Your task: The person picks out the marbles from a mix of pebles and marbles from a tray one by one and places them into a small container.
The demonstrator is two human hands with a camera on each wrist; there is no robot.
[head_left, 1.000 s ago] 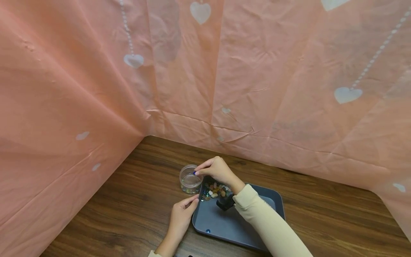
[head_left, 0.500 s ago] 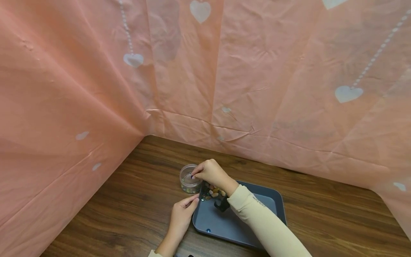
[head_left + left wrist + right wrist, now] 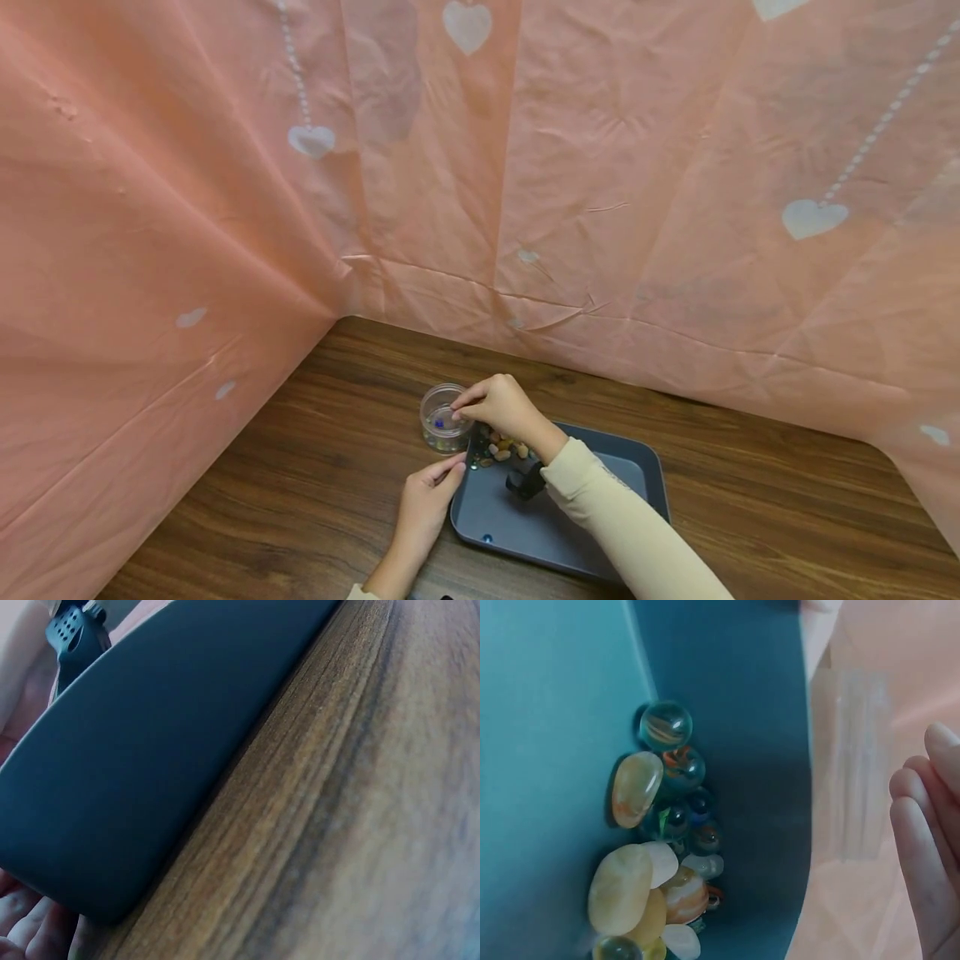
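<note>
My right hand (image 3: 501, 408) is over the near right rim of a clear round jar (image 3: 427, 408), fingertips together with nothing visible between them. A small dark blue marble (image 3: 438, 424) shows inside the jar, over several greenish ones low down. In the right wrist view, the fingers (image 3: 922, 862) point toward the blurred jar (image 3: 859, 765). My left hand (image 3: 425, 500) holds the left edge of a grey-blue tray (image 3: 540, 542), thumb and forefinger at its rim. The left wrist view shows the tray's outer wall (image 3: 150, 750), with curled fingers (image 3: 34, 926) at its corner.
Glass marbles (image 3: 666, 725) and smooth pebbles (image 3: 620, 889) lie heaped along the tray's far left side. One lone blue marble (image 3: 487, 538) sits near the tray's front left corner. A pink cloth (image 3: 600, 208) encloses the brown wooden table (image 3: 300, 467).
My right hand dipped toward the jar with the blue marble and let it go; the marble now shows inside. The fingers have drawn back slightly right. My left hand has stayed at the tray.
</note>
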